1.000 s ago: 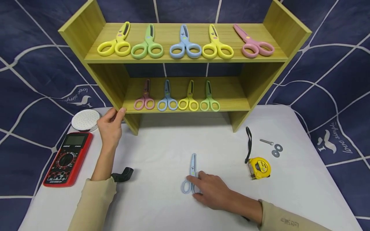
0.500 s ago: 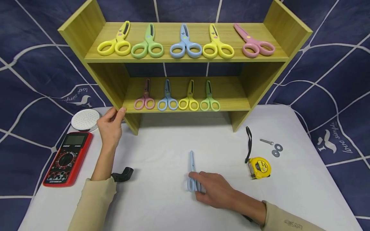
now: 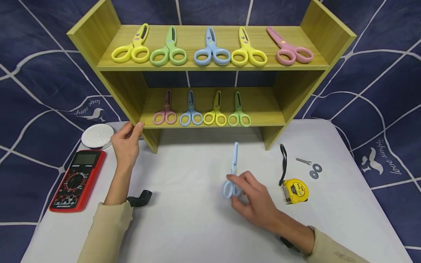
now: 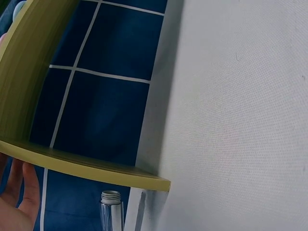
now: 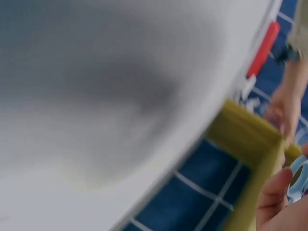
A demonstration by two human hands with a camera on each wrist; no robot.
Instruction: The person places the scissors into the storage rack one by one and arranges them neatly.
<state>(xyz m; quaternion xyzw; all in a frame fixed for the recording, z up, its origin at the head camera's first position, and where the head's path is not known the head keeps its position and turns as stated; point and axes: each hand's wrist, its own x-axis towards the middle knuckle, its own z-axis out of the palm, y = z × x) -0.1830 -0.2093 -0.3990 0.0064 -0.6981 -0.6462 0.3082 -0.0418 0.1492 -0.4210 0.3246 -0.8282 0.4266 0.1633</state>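
My right hand (image 3: pixel 258 199) pinches light-blue scissors (image 3: pixel 234 164) by their handles. They are raised over the white table, blades pointing away toward the shelf. Part of one blue handle loop (image 5: pixel 299 177) shows in the right wrist view beside the thumb. At the lower left of the wooden shelf (image 3: pixel 125 91), my left hand (image 3: pixel 126 146) grips the side panel, thumb at the front edge. The left wrist view shows its fingers (image 4: pixel 30 190) against the panel's outer face. Yellow, green, blue and pink scissors lie on the upper board; smaller pairs line the lower board.
On the left lie a red-and-black multimeter (image 3: pixel 78 180) and a white shower head (image 3: pixel 97 136). A yellow tape measure (image 3: pixel 296 191) with a black strap (image 3: pixel 283 164), a bolt (image 3: pixel 303 161) and washers (image 3: pixel 314 174) lie on the right. Dark-blue patterned cloth hangs behind.
My right hand has picked the blue scissors up off the table and moved them forward and slightly right, toward the shelf. My left hand has stayed on the shelf.
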